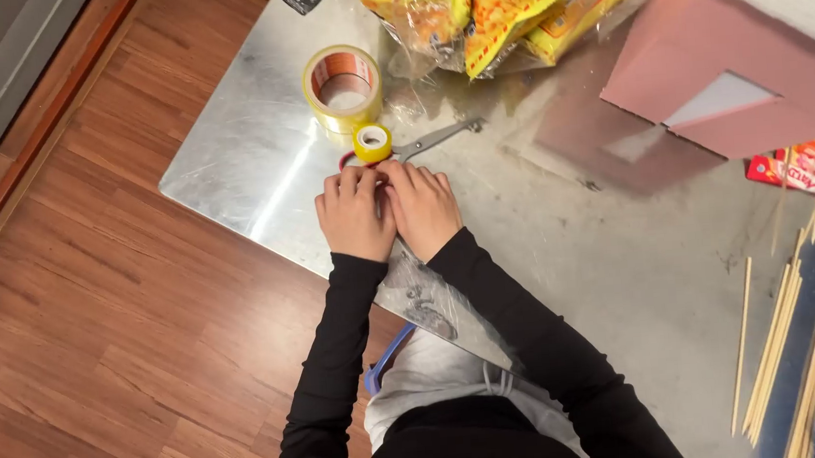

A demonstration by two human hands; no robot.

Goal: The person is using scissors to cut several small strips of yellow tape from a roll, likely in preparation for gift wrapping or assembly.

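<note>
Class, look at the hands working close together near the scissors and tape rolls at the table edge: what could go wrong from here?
1. The scissors lie just beyond the right hand; a fingertip might catch the blades.
2. The small yellow tape roll stands on edge by the left hand; a nudge may roll it.
3. Both hands work near the metal table's edge; pieces might drop.

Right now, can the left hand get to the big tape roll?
Probably yes. The left hand rests on the metal table just short of the big tape roll; only the small yellow tape roll sits slightly right of that path, with bare tabletop between.
</note>
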